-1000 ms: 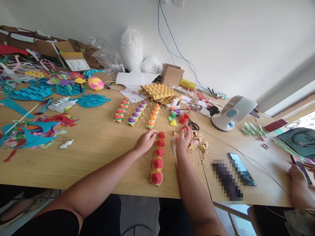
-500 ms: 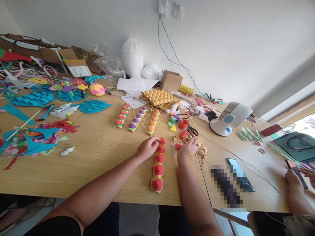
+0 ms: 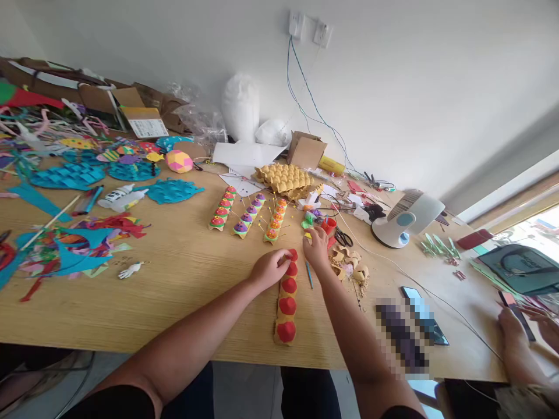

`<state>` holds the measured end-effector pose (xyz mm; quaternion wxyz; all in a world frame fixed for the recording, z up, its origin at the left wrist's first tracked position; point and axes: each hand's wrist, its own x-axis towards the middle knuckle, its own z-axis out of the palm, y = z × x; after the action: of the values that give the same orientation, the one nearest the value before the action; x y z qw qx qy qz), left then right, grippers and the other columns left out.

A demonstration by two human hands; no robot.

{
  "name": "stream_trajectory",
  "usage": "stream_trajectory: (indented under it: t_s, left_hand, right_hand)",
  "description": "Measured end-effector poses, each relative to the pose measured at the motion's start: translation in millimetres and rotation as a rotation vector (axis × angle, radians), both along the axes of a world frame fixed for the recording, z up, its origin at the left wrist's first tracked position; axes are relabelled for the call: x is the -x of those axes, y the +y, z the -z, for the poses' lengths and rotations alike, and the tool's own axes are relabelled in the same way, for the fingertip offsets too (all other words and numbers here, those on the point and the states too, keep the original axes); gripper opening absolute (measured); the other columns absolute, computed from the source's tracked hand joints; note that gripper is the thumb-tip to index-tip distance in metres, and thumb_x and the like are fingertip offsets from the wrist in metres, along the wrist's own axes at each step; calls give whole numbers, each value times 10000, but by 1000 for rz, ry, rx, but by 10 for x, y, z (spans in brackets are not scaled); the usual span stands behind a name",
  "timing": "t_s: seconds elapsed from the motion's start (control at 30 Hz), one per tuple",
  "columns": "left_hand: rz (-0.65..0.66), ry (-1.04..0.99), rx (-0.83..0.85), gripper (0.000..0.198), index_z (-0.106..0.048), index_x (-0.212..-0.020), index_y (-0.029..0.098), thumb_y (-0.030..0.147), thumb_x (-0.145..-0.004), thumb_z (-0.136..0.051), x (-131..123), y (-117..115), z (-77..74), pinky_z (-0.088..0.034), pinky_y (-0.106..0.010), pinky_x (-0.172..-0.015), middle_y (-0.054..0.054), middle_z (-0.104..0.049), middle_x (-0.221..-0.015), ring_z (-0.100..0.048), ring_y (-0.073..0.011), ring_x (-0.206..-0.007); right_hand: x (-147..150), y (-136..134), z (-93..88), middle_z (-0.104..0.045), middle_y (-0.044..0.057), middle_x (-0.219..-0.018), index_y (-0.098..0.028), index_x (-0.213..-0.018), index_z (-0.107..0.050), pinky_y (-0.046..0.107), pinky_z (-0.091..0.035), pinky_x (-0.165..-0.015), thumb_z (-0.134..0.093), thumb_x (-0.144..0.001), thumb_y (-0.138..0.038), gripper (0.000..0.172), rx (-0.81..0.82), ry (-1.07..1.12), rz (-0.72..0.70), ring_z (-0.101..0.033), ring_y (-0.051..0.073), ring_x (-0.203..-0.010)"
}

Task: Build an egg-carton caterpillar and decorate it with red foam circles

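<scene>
My left hand (image 3: 269, 270) is closed on the far end of an egg-carton strip (image 3: 286, 305), its fingertips by the last bump. Red clay caps cover the strip's bumps, and it runs toward me along the table. At a small piece of yellow clay (image 3: 308, 235), my right hand (image 3: 317, 247) has its fingers curled round it, partly hiding it. Close beyond that hand are a red tub (image 3: 328, 224) and black scissors (image 3: 344, 237). A thin blue stick (image 3: 309, 274) lies between the strip and my right forearm.
Three decorated egg-carton strips (image 3: 248, 215) with pins stand beyond my left hand. Torn carton scraps (image 3: 349, 263) lie right of my right hand. A white fan (image 3: 406, 218), a phone (image 3: 425, 314) and another person's hands (image 3: 515, 331) are farther right. Paper scraps (image 3: 87, 247) lie left.
My right hand has moved forward and left, from above the carton scraps to the yellow clay, and its fingers have curled. My left hand stays at the strip's far end. The view has shifted slightly.
</scene>
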<state>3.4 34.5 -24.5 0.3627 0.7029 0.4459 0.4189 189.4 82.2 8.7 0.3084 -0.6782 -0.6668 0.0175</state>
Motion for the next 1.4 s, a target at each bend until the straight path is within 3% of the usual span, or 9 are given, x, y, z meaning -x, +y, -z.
stream_trajectory:
  t_s: [0.17,0.37,0.5,0.67,0.73,0.83,1.0,1.17,1.4]
  left_hand:
    - [23,61,7,217,-712,-1087,197,236,-905,-599,-2,-10,-25,-359,-275,-627,36,-562,-673,-498,-137,-615]
    - [17,63,8,220,-715,-1084,195,290,-923,-598,-1,19,22,-348,-273,-610,28,-584,-681,-500,-134,-606]
    - [8,41,-4,227,-715,-1089,193,309,-942,-587,-5,23,38,-374,-271,-616,7,-654,-746,-528,-134,-625]
    - [-1,6,-47,213,-714,-1089,205,295,-966,-566,-6,13,50,-431,-270,-642,-14,-726,-834,-594,-139,-669]
    - [-7,-22,-59,201,-713,-1080,209,298,-974,-566,-7,12,54,-464,-270,-670,-24,-750,-892,-629,-143,-707]
    - [-12,-59,-93,189,-711,-1075,213,297,-981,-570,-8,8,49,-508,-278,-722,-38,-766,-962,-667,-154,-769]
    - [-24,-105,-192,212,-705,-1108,220,320,-1015,-543,9,-39,2,-535,-293,-788,-49,-767,-1014,-687,-164,-835]
    - [-30,-66,-320,229,-668,-1186,218,325,-1013,-562,49,-80,-40,-515,-293,-758,-51,-729,-986,-667,-170,-848]
    - [6,-22,-366,269,-649,-1218,219,367,-1004,-580,62,-90,-74,-519,-313,-780,-58,-685,-981,-639,-184,-878]
  right_hand:
    - [-77,478,-144,-451,159,-1585,-201,-1444,-589,459,-283,-1191,-453,-983,-255,483,281,-371,7,-352,332,-1462]
    - [5,839,-103,-593,281,-1396,-78,-1310,-679,500,-373,-1065,-448,-990,-282,444,363,-365,62,-476,391,-1315]
    - [-23,866,-109,-625,268,-1350,-70,-1239,-706,474,-365,-1073,-446,-983,-239,403,295,-323,44,-495,373,-1305]
    - [-209,582,-227,-689,137,-1249,-184,-1219,-672,393,-409,-1041,-445,-1010,-332,342,129,-194,4,-577,273,-1198]
    - [-285,368,-258,-709,90,-1042,-198,-1026,-656,372,-466,-896,-629,-909,-417,250,-12,143,30,-626,258,-993]
    - [-305,-28,-262,-611,-14,-803,-239,-821,-489,304,-457,-715,-768,-781,-484,374,-135,633,20,-585,179,-741]
    - [-16,-661,-139,-662,-32,-869,-273,-1003,-476,296,-516,-729,-810,-761,-491,467,-76,1283,-76,-668,156,-759]
    - [239,-931,134,-698,46,-1064,-255,-1170,-583,322,-535,-760,-736,-847,-469,416,-45,1163,-179,-677,167,-837]
    - [76,-873,316,-522,-27,-680,-227,-920,-593,283,-407,-597,-586,-943,-590,364,-91,1034,-152,-475,146,-629]
